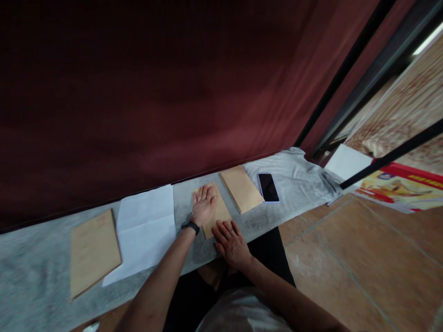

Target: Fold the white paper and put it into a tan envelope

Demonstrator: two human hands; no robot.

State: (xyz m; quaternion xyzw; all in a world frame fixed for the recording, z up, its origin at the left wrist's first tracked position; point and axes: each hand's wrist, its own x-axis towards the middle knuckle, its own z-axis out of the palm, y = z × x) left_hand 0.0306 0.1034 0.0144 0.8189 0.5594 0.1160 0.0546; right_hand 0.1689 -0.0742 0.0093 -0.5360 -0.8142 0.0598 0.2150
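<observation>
Left hand (205, 204): palm down, fingers unclenched, bracing the brown envelope (220, 211) against sliding, I judge; lower centre of frame | right hand (233, 245): fingers extended, gripping nothing, apparently steadying its near end | phone (268, 187): right of centre, probably set aside beyond the envelope stack (242, 189)
</observation>
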